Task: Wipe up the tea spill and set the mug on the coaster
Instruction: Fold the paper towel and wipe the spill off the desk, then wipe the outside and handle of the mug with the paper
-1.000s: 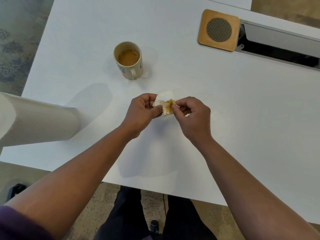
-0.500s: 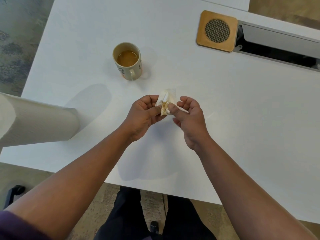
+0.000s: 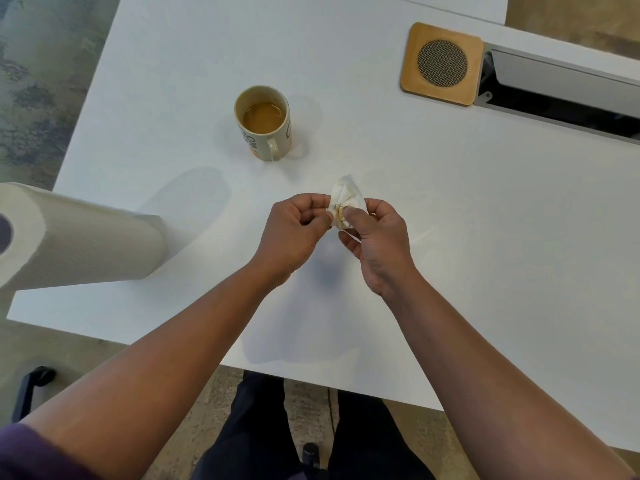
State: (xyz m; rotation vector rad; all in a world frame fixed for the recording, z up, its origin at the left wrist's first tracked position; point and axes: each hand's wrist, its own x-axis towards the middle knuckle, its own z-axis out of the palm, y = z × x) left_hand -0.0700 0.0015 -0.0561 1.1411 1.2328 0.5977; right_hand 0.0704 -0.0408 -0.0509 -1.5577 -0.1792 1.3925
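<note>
A cream mug with tea in it stands on the white table, its handle turned toward me. A square wooden coaster with a round mesh centre lies at the far right, well apart from the mug. Above the middle of the table, my left hand and my right hand both pinch a small folded piece of paper towel, stained brown with tea. No wet patch on the table surface is plain to see.
A paper towel roll stands at the table's left edge. A cable tray slot with a grey lid runs beside the coaster at the far right. My legs and a chair part show below the near edge.
Both hands have kept folding the stained towel piece; it now stands more upright between the fingertips, and my right hand has turned palm-up beneath it.
</note>
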